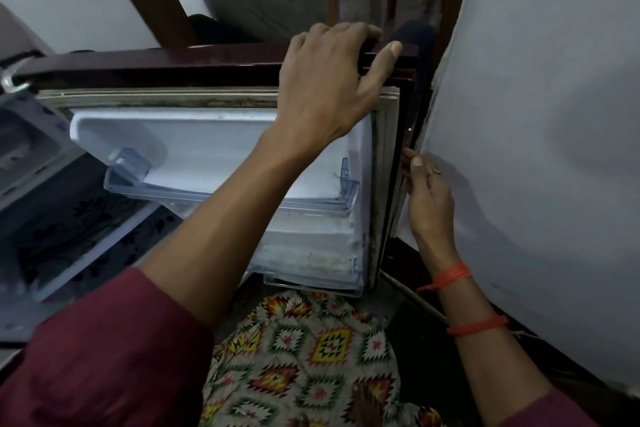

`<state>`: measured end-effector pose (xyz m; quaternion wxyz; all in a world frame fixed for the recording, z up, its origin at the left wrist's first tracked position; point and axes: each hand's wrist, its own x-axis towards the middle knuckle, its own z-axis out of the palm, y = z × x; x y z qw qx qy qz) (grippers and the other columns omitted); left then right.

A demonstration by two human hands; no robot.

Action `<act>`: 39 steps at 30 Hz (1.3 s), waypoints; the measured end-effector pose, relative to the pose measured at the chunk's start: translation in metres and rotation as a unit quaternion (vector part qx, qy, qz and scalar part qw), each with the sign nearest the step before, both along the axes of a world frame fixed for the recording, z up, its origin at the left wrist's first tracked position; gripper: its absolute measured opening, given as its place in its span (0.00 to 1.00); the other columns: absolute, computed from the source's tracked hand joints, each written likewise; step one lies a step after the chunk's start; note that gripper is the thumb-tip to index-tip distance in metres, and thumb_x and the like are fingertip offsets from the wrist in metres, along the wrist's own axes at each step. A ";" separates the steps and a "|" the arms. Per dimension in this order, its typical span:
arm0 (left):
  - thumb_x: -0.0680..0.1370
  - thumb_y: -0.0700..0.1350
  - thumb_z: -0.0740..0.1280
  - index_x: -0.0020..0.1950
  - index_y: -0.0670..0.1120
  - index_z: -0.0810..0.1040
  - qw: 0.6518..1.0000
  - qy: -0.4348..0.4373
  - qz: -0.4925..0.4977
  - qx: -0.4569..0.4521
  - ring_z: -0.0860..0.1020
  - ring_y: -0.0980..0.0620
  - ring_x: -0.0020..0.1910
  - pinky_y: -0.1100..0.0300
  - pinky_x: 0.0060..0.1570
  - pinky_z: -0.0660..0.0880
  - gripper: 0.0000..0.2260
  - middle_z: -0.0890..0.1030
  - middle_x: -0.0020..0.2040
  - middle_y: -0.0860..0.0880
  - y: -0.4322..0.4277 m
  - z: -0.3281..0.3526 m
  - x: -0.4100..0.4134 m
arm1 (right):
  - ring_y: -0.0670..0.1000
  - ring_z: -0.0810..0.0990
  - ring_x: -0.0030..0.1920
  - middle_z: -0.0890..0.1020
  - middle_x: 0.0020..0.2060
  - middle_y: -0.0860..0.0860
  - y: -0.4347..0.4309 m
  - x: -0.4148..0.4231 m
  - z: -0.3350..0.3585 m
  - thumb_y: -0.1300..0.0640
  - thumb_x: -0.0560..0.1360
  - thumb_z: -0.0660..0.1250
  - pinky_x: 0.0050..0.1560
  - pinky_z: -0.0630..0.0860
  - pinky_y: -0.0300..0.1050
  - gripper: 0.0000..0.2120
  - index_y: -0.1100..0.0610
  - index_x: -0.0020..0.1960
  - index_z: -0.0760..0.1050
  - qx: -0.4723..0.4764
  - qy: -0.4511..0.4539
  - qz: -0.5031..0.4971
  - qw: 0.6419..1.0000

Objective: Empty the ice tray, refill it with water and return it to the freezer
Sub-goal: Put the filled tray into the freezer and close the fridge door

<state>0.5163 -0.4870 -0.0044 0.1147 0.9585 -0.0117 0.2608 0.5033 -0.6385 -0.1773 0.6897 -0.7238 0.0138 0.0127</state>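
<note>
While no ice tray shows anywhere in view, its whereabouts cannot be told; entries run near to far.

- Patterned garment (311,350): hangs just below the door's lower corner. Judged risk: catching on that corner as the door swings.
- Right hand (429,198), orange threads (450,276) at the wrist: thumb straight, fingers reaching into the slim gap between the door's side edge and the white surface (536,114). Whether they hook round the edge cannot be told. Judged risk: pinched fingers if the door opens wider against that surface.
- Clear door shelves (207,194): appear empty, rims jutting toward the person. Judged risk: a forearm knocking them.
- Left hand (325,87): fingers curled over the top edge of the maroon fridge door (173,66) at its outer corner, thumb stretched out.
- Door gasket (156,99): grimy along the top. A poor seal is possible.
- Grey compartment (31,146), far left: inside the cabinet, contents unclear.

Open room: almost none to the right. The door's free swing lies leftward, toward the cabinet.
</note>
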 end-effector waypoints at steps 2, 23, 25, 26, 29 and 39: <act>0.82 0.62 0.54 0.63 0.53 0.81 1.000 -0.012 -0.004 -0.018 0.79 0.54 0.57 0.52 0.61 0.71 0.22 0.84 0.56 0.56 -0.001 -0.002 -0.009 | 0.45 0.78 0.65 0.81 0.63 0.45 0.000 0.000 0.004 0.36 0.78 0.56 0.71 0.72 0.54 0.15 0.35 0.59 0.77 0.009 -0.003 0.001 1.000; 0.83 0.49 0.66 0.52 0.46 0.87 0.969 -0.052 -0.035 -0.238 0.83 0.59 0.47 0.45 0.55 0.79 0.11 0.86 0.46 0.56 0.011 0.011 -0.169 | 0.48 0.75 0.70 0.79 0.68 0.48 0.023 -0.072 0.015 0.26 0.76 0.53 0.74 0.68 0.56 0.37 0.51 0.72 0.74 0.071 0.012 0.117 0.990; 0.83 0.48 0.66 0.51 0.46 0.87 0.967 -0.053 -0.026 -0.246 0.83 0.59 0.47 0.47 0.56 0.79 0.11 0.86 0.46 0.56 0.014 0.012 -0.186 | 0.51 0.76 0.69 0.80 0.66 0.51 0.024 -0.081 0.013 0.26 0.77 0.53 0.72 0.69 0.60 0.36 0.52 0.70 0.76 0.082 0.025 0.159 0.983; 0.83 0.48 0.66 0.51 0.46 0.87 0.967 -0.055 -0.019 -0.247 0.83 0.59 0.47 0.49 0.58 0.78 0.10 0.86 0.46 0.56 0.016 0.012 -0.195 | 0.53 0.78 0.67 0.82 0.63 0.52 0.024 -0.088 0.014 0.28 0.78 0.53 0.71 0.70 0.61 0.34 0.51 0.67 0.78 0.086 0.025 0.182 0.979; 0.83 0.47 0.67 0.50 0.45 0.87 0.966 -0.062 0.008 -0.253 0.84 0.60 0.48 0.55 0.62 0.76 0.10 0.86 0.47 0.54 0.023 0.014 -0.220 | 0.55 0.81 0.63 0.84 0.58 0.53 0.026 -0.105 0.016 0.26 0.77 0.51 0.67 0.73 0.64 0.35 0.51 0.61 0.81 0.075 0.041 0.216 0.973; 0.82 0.43 0.66 0.51 0.44 0.85 0.972 -0.024 0.031 -0.233 0.82 0.57 0.58 0.47 0.72 0.68 0.08 0.86 0.53 0.51 0.072 0.014 -0.311 | 0.56 0.83 0.51 0.85 0.47 0.53 0.069 -0.172 0.026 0.27 0.77 0.54 0.56 0.76 0.65 0.29 0.47 0.46 0.83 0.058 -0.003 0.385 0.921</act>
